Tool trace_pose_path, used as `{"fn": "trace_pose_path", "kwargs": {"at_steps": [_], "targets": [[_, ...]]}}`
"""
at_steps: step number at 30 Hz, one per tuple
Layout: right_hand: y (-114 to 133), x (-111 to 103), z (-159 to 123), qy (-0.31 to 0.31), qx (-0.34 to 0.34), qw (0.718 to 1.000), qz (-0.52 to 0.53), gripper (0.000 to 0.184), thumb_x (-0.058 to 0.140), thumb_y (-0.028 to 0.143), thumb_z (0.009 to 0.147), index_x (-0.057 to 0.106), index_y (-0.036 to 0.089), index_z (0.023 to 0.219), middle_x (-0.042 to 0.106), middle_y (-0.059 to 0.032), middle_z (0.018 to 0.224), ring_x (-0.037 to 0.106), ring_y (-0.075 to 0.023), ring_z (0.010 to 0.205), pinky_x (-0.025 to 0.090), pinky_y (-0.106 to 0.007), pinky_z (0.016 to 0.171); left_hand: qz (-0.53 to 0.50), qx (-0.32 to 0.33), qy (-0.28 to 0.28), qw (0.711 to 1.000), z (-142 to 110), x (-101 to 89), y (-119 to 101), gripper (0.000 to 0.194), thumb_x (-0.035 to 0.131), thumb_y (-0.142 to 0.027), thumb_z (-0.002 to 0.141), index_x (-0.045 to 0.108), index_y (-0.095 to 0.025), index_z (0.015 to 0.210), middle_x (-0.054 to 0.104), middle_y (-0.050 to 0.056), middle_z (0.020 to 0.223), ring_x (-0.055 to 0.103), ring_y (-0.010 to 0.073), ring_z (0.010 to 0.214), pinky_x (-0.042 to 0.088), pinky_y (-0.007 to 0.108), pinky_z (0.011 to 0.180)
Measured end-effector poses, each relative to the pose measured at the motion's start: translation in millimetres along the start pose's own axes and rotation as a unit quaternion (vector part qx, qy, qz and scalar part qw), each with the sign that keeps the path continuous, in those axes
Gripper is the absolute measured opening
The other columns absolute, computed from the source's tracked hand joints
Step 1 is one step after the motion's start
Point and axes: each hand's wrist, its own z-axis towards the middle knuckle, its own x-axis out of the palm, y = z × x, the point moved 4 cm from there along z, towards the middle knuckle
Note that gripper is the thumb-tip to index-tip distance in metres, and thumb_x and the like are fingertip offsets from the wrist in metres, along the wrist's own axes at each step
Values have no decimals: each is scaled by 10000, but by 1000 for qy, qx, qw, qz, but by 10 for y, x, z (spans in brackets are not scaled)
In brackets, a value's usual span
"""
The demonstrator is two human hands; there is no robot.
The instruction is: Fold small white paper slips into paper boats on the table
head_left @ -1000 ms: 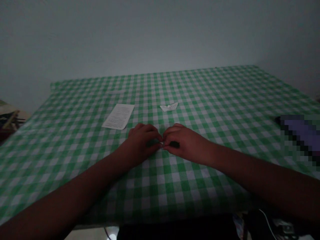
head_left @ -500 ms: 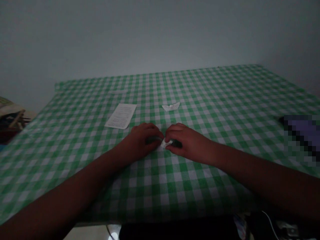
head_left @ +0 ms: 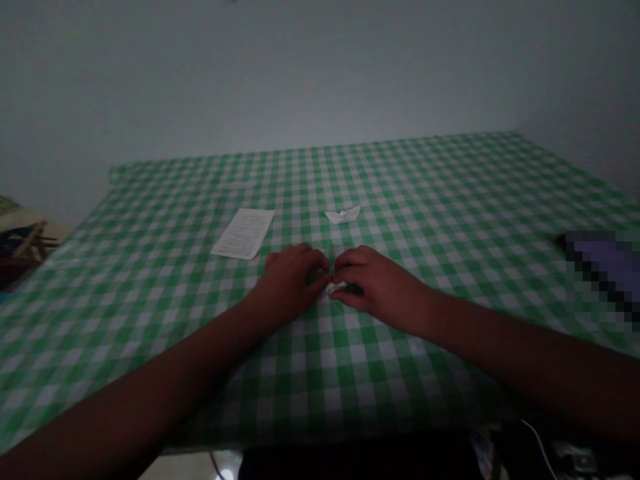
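Observation:
Between my two hands, low over the tablecloth, is a small folded piece of printed paper [head_left: 337, 288], mostly covered by my fingers. My left hand [head_left: 295, 277] pinches its left end with thumb and fingertips. From the other side my right hand [head_left: 373, 283] grips it, thumb below and fingers above. The fingertips of both hands nearly meet. Beyond them a folded paper boat [head_left: 343, 214] rests on the cloth. A flat printed sheet [head_left: 243, 233] lies to the left, past my left hand.
A green and white checked tablecloth [head_left: 320, 373] covers the table, which backs onto a pale wall [head_left: 320, 73]. At the right edge lies a dark-rimmed, pixelated object [head_left: 605, 267]. A faint pale strip [head_left: 236, 186] sits farther back on the left.
My left thumb and fingers have shifted slightly on the folded paper, and less of it shows between my hands. The boat and the printed sheet stay in place.

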Motion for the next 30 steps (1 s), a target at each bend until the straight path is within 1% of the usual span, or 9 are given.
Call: {"fn": "trace_pose_path", "kwargs": {"at_steps": [5,9,11,14,17,20,23,26,30], "targets": [[-61,-43,4,-2,18,999,-47,221,689,377,897,739,191,1005,661,-78,1016,559,-233,980,439,-405,920,-11,31,-6,999,-30,-5,-14,144,592,-294,918,659,-224,1025,636,37,1037,564,239,1012,399,409,861],[-102,-68,23,-6,24,996,-85,289,678,459,889,747,200,996,665,-72,1033,544,-241,972,414,-416,927,13,65,-1,998,-77,-26,-40,145,568,-257,934,704,-240,982,665,34,1046,559,231,993,369,417,867],[-105,-66,25,-7,18,995,-94,279,666,449,900,746,214,1028,659,-72,1079,529,-247,998,410,-413,920,34,72,-3,997,-104,-38,-44,161,571,-263,934,724,-258,984,681,32,1039,556,231,980,355,420,856],[-105,-53,12,0,19,995,-102,266,631,436,928,747,249,1076,648,-69,1137,509,-256,1042,403,-412,903,64,82,-16,994,-151,-59,-64,190,591,-273,927,729,-292,1056,691,33,1077,546,244,1007,346,421,843],[-79,-46,-3,15,20,992,-125,278,576,438,962,745,269,1104,652,-65,1175,496,-273,1082,390,-429,891,102,85,-14,991,-196,-80,-109,229,600,-267,924,722,-309,1114,691,43,1143,533,282,1061,347,449,850],[-4,-58,-19,27,17,985,-171,299,532,436,984,739,261,1109,661,-74,1214,478,-316,1136,375,-468,874,143,76,-5,987,-222,-105,-152,222,589,-278,933,741,-316,1090,670,59,1237,513,335,1124,347,512,880],[89,-83,-50,37,19,977,-208,312,495,410,1003,721,232,1126,664,-100,1253,447,-360,1213,363,-510,879,173,74,-10,982,-234,-130,-171,211,590,-281,933,750,-324,1063,651,64,1287,489,365,1170,349,549,905],[153,-107,-97,47,20,973,-226,301,510,382,996,697,205,1150,651,-119,1295,399,-391,1293,350,-545,912,181,78,-14,980,-239,-137,-168,201,595,-295,934,746,-331,1061,643,65,1302,479,375,1195,345,571,925],[164,-143,-144,53,20,972,-229,275,557,368,969,692,214,1152,647,-115,1308,389,-417,1311,344,-566,924,177,104,-20,978,-238,-122,-166,193,595,-280,937,732,-301,1072,627,76,1331,470,387,1221,323,594,950]]}}
